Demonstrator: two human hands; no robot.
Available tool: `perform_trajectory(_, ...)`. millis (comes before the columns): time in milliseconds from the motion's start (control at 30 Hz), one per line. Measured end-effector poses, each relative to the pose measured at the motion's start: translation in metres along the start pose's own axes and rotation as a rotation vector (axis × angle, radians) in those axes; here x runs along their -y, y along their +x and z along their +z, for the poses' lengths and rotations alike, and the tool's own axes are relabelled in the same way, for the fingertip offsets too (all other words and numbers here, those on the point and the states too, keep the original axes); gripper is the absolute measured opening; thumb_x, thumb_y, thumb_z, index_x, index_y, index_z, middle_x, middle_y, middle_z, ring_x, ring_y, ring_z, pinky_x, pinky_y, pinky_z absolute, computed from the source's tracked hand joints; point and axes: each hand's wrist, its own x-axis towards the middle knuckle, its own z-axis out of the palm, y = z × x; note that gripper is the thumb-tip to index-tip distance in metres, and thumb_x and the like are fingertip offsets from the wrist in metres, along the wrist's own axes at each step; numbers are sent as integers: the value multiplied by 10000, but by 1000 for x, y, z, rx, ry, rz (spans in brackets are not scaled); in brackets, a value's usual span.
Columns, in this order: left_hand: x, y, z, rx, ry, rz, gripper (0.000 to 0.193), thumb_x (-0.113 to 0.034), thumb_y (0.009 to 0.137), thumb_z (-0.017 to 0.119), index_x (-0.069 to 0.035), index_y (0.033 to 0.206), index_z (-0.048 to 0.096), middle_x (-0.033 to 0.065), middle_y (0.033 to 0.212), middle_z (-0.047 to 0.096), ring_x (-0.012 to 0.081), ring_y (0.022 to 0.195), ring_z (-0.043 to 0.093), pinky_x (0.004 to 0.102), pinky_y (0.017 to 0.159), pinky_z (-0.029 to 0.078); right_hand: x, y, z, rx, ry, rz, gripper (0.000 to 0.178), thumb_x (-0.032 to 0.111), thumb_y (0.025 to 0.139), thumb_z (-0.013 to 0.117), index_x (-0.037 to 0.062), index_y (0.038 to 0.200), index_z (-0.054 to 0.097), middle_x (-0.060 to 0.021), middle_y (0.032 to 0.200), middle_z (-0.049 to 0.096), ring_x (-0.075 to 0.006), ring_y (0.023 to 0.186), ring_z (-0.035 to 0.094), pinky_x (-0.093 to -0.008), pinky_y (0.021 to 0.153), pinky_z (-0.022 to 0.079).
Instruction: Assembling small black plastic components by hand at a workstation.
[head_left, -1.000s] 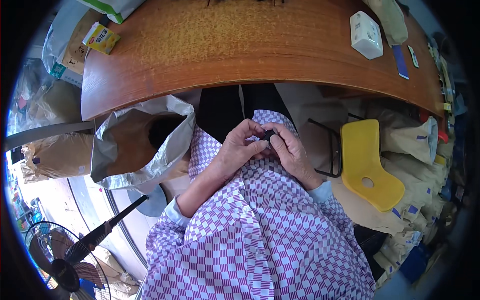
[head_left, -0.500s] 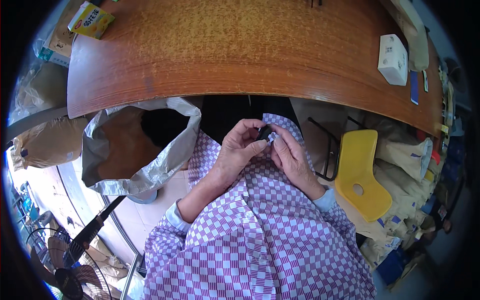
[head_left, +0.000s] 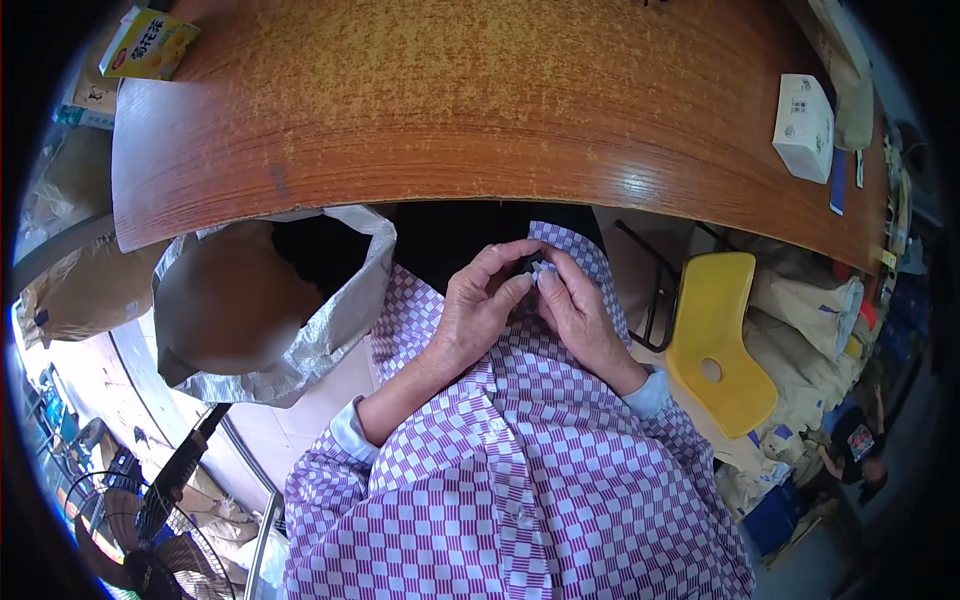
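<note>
Where two hands' [head_left: 470, 315] fingers [head_left: 490, 263] meet, one piece [head_left: 526, 265] shows.

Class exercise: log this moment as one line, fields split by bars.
left hand: holding small dark item | right hand: at same item, grip unclear | open pale sack: person's left | yellow chair: person's right

purple-and-white checked garment [head_left: 430, 510], black piece [head_left: 524, 265], brown wood-grained table [head_left: 450, 110], yellow chair [head_left: 712, 310], silver-grey sack [head_left: 350, 315]

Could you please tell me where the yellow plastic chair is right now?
In the head view, the yellow plastic chair is on the right, between the person's bare right hand and the brown paper sacks.
</note>
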Motion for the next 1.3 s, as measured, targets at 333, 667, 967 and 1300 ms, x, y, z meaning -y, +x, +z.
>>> perform_trajectory(333, -7, 7, 13, -116, 499, 271, 352, 92, 800, 564, -33, 1124, 620, 64, 825, 535, 148, 758, 552, 227, 682, 450, -9, 4, -7, -12, 12, -35, 334, 162, 978, 436, 30, 1286, 439, 43, 666, 441, -38, 572, 402, -192, 498, 343)
perform_trajectory(667, -14, -7, -2, -113, 614, 280, 322, 87, 762, 595, -32, 1061, 611, 115, 834, 568, 212, 730, 574, 293, 622, 459, -4, 6, -1, 198, 354, 108, 316, 143, 993, 384, 75, 1300, 416, 69, 581, 351, -18, 464, 311, -175, 418, 242)
perform_trajectory(967, -63, -54, -147, -891, 996, 441, 293, 52, 869, 509, -4, 1150, 571, 42, 1004, 575, 110, 945, 539, 241, 859, 420, 151, -14, -39, 494, 162, -951, 125, 92, 868, 561, 54, 971, 621, -16, 596, 508, -109, 444, 389, -252, 412, 298)
perform_trajectory(1300, -22, -54, -189, -872, 865, 127, 353, 89, 832, 490, -16, 1162, 556, 69, 981, 601, 154, 879, 569, 252, 811, 442, 217, -11, -23, 897, 536, -1173, 133, 19, 856, 566, 131, 916, 608, -77, 571, 499, -141, 396, 374, -274, 349, 229)
